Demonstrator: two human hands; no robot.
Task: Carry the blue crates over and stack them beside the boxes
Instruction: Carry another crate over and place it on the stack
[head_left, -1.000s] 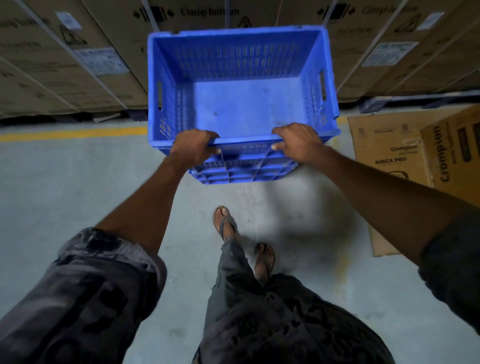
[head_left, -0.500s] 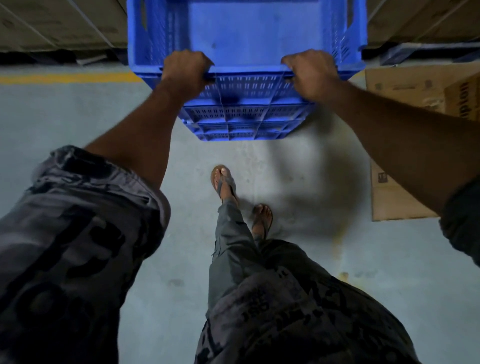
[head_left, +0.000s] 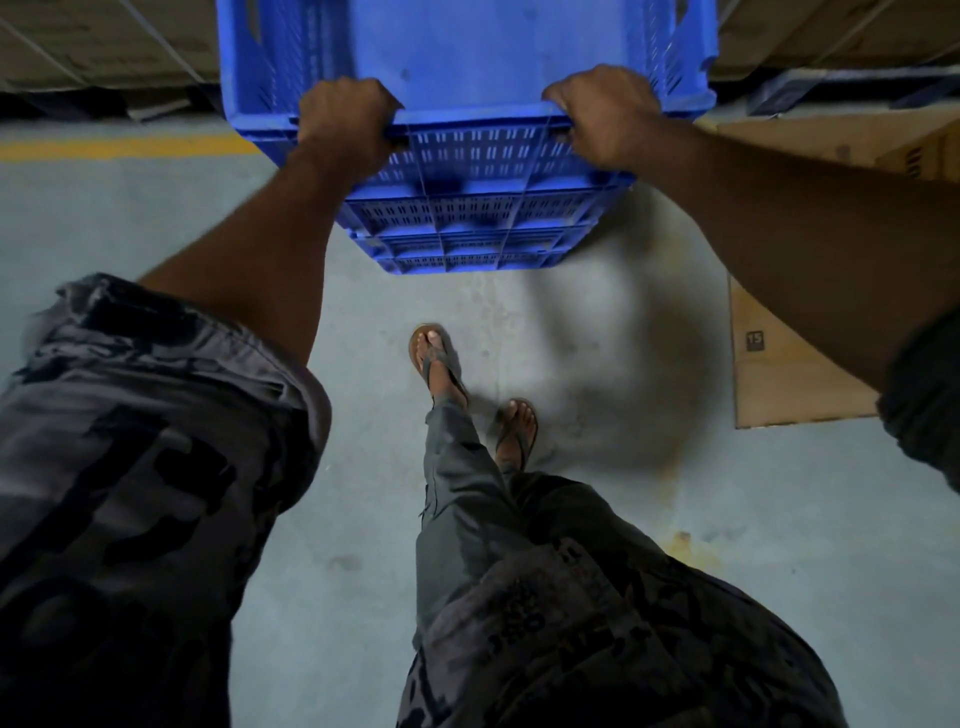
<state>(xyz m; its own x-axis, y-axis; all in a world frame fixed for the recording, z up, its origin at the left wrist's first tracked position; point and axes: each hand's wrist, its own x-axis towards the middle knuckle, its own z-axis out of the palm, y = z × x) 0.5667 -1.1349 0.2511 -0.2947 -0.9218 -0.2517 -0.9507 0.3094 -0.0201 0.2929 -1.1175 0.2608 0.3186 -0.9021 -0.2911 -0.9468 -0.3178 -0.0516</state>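
Observation:
An empty blue slotted plastic crate (head_left: 467, 57) hangs in the air in front of me, its far part cut off by the top of the view. My left hand (head_left: 345, 122) grips the near rim on the left. My right hand (head_left: 605, 111) grips the same rim on the right. The crate is off the grey floor and casts a shadow below it. Brown cardboard boxes (head_left: 795, 374) lie on the floor at the right, partly hidden behind my right arm.
Large strapped cartons (head_left: 104, 47) line the back, left and right of the crate. A yellow floor line (head_left: 130, 146) runs along their base at left. A dark pallet edge (head_left: 831, 88) shows at top right. My sandalled feet (head_left: 436, 358) stand on bare concrete.
The crate has come closer and risen toward the top of the view, then barely shifted. The stacked cartons and the boxes at right have slid up and out of frame. Both hands keep their grip.

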